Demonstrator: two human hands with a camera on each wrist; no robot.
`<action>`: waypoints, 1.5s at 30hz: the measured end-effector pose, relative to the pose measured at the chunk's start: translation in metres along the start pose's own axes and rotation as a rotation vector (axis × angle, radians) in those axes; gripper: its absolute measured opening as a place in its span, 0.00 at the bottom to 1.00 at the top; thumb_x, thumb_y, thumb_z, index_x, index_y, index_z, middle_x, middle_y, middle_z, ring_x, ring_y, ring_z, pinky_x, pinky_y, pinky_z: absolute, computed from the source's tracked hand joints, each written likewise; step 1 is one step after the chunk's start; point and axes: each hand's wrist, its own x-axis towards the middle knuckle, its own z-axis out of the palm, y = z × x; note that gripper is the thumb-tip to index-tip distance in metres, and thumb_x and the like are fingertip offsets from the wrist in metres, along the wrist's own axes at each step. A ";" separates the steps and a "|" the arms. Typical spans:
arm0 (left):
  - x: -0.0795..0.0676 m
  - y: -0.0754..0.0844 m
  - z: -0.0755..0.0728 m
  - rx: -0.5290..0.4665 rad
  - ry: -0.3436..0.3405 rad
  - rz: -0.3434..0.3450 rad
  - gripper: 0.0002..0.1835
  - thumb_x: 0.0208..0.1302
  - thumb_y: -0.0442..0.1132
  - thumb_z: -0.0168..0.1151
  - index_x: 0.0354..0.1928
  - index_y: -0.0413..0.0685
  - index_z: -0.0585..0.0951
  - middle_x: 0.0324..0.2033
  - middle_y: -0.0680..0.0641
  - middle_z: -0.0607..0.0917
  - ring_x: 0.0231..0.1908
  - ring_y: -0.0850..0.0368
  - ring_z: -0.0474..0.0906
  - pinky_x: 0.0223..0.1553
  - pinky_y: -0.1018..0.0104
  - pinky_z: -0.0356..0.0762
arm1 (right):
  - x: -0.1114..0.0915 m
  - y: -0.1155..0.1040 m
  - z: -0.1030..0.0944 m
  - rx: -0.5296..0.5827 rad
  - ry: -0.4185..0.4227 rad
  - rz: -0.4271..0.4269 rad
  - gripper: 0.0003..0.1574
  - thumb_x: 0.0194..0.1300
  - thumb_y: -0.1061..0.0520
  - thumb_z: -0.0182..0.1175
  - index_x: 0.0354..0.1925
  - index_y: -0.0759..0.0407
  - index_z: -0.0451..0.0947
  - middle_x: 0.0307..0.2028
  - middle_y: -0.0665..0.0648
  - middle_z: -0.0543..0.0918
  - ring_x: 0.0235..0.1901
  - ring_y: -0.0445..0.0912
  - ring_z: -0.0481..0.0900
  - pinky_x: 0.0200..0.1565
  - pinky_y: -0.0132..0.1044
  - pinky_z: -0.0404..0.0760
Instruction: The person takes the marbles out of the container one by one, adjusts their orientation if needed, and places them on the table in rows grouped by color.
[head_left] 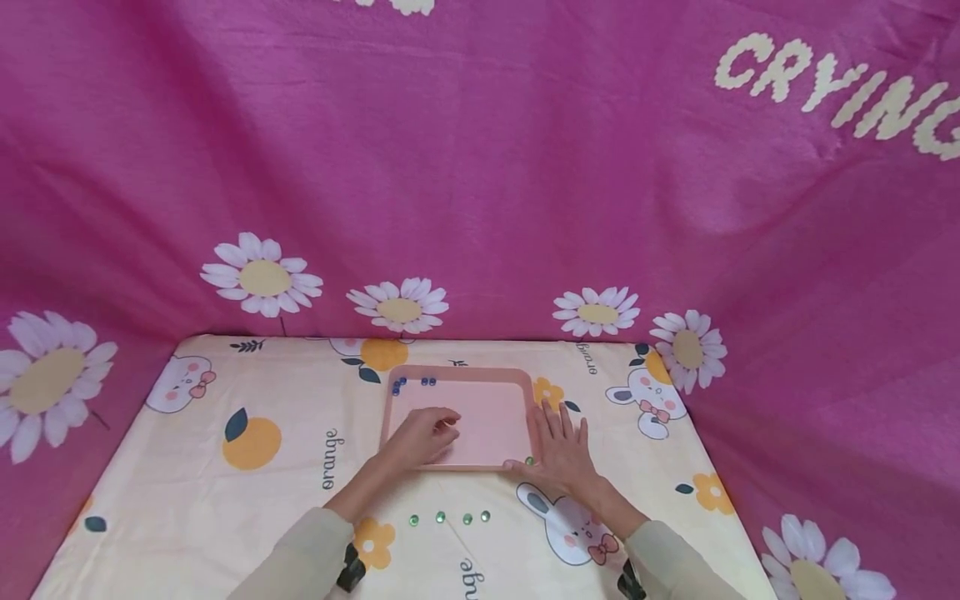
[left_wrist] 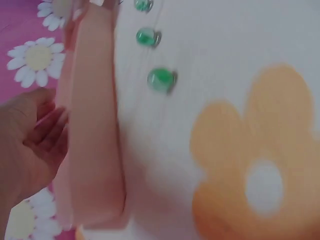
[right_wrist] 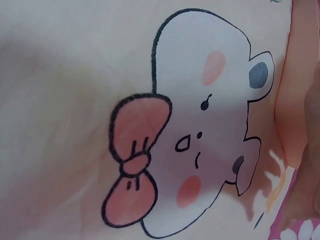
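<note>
A shallow pink tray (head_left: pixel 480 421) lies on the cloth. My left hand (head_left: pixel 423 435) is over its near left part, fingers loosely bent, and nothing shows in its grasp; in the left wrist view the hand (left_wrist: pixel 35 140) appears beyond the tray's side wall (left_wrist: pixel 95 125). My right hand (head_left: pixel 558 454) rests with spread fingers at the tray's right edge, thumb along the near right corner. A green glass bead (head_left: pixel 530 461) sits by that thumb. Several dark blue beads (head_left: pixel 402 382) lie in the tray's far left corner and along its far side.
Several green glass beads (head_left: pixel 440 517) lie in a loose row on the cloth, on the near side of the tray. The table wears a cream tablecloth (head_left: pixel 300 517) printed with oranges, flowers and rabbits. A pink curtain (head_left: pixel 480 167) with daisies hangs behind and at both sides.
</note>
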 end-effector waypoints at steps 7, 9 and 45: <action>0.021 -0.004 0.024 -0.182 -0.122 0.036 0.13 0.65 0.32 0.67 0.51 0.38 0.85 0.37 0.51 0.87 0.36 0.60 0.81 0.45 0.69 0.81 | 0.002 -0.002 0.001 0.031 -0.026 0.016 0.72 0.53 0.17 0.55 0.78 0.60 0.50 0.76 0.66 0.51 0.74 0.69 0.44 0.64 0.76 0.40; 0.025 -0.004 0.028 -0.185 -0.133 0.027 0.13 0.65 0.32 0.67 0.50 0.39 0.86 0.38 0.50 0.87 0.37 0.59 0.82 0.45 0.67 0.81 | 0.002 -0.002 0.002 0.031 -0.027 0.021 0.72 0.53 0.17 0.55 0.78 0.60 0.50 0.76 0.66 0.51 0.74 0.69 0.44 0.64 0.76 0.41; 0.059 0.043 0.091 -0.015 -0.321 0.128 0.07 0.61 0.36 0.72 0.41 0.49 0.91 0.31 0.60 0.88 0.30 0.70 0.78 0.40 0.77 0.76 | -0.002 0.006 0.004 0.042 0.039 -0.016 0.71 0.52 0.16 0.55 0.78 0.59 0.51 0.75 0.68 0.54 0.73 0.70 0.46 0.62 0.78 0.43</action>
